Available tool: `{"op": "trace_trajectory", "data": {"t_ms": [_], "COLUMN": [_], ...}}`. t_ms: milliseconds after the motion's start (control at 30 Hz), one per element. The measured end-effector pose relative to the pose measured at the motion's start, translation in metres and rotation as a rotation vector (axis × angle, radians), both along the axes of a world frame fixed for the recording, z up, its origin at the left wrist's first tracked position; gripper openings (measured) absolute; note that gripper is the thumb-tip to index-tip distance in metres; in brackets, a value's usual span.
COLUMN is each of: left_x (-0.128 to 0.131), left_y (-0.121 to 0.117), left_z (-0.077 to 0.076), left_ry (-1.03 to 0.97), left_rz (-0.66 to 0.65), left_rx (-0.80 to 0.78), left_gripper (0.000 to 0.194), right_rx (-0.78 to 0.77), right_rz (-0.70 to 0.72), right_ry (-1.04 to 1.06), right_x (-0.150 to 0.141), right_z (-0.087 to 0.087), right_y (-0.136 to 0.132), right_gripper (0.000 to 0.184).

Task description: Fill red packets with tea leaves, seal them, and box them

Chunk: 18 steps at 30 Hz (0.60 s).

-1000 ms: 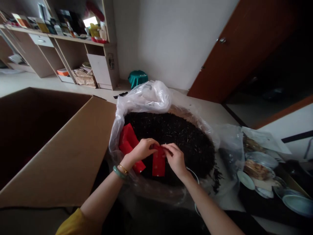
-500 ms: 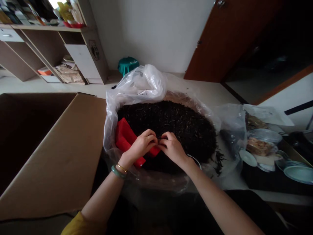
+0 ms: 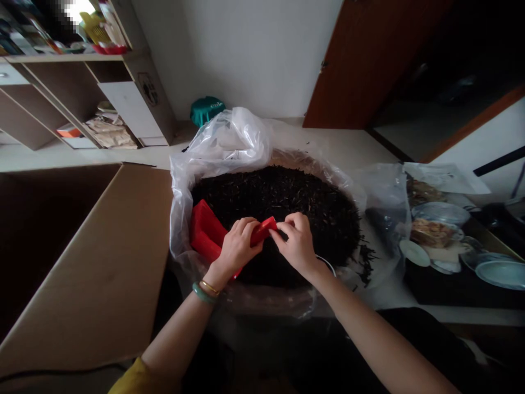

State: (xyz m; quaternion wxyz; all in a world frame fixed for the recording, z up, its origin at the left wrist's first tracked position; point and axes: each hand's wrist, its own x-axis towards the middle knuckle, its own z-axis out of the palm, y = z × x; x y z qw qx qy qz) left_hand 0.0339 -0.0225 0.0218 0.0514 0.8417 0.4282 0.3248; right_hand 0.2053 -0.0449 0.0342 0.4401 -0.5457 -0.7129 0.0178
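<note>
Dark, dried, twisted leaves (image 3: pixel 311 191) like loose tea fill a large clear plastic bag (image 3: pixel 180 202) whose mouth lies wide. Above the near part of the heap, my left hand (image 3: pixel 240 241) is wrapped round a small red packet (image 3: pixel 264 229), its end poking out past the fingers. My right hand (image 3: pixel 296 241) is closed, with thumb and fingertips pinching at that end. What lies between the right fingertips is too small to make out. More red packets (image 3: pixel 203 230) rest on the leaves beside my left hand, partly covered by it.
An open cardboard box (image 3: pixel 118 262) stands at left. On the right are a clear tub (image 3: pixel 435 230) with brown contents, a small dish (image 3: pixel 415 253) and a bowl (image 3: pixel 502 273). A green-covered bin (image 3: pixel 207 111) stands by the wall; spilled leaves (image 3: pixel 365 262) lie beside the bag.
The left hand has turned, so the red packet's end now points up and right between the hands. The right hand has shifted slightly right. The view has moved a little.
</note>
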Motion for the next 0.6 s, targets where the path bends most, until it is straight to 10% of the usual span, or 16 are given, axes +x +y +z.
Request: {"op": "trace_trajectory", "data": {"t_ms": [600], "left_x": [0.01], "left_y": [-0.015], "left_z": [-0.01], "left_ry": [0.117], "left_rz": [-0.019], "left_rx": [0.226], "left_gripper": [0.05], "right_rx": [-0.319], "right_rz": [0.048], "right_ry": [0.219], "right_x": [-0.002], "right_z": [-0.009], "right_y": [-0.018], "right_gripper": [0.017]}}
